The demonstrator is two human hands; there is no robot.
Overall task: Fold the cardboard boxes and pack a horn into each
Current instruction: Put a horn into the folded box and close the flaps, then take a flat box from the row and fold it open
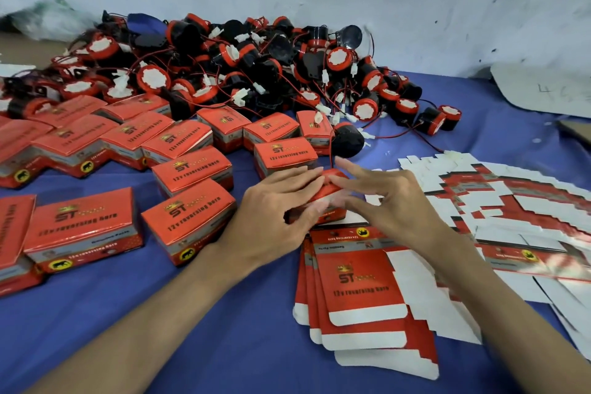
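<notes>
A small red cardboard box sits on the blue cloth at centre, mostly hidden between my two hands. My left hand grips its left side, fingers curled over the top. My right hand pinches the lid from the right, index finger stretched out. A thin red wire runs up from the box toward a loose black horn just behind it. Flat unfolded boxes lie fanned out right below my hands.
A big heap of black and red horns with wires fills the back. Several closed red boxes stand to the left. More flat box blanks spread over the right side. A pale wall rises behind.
</notes>
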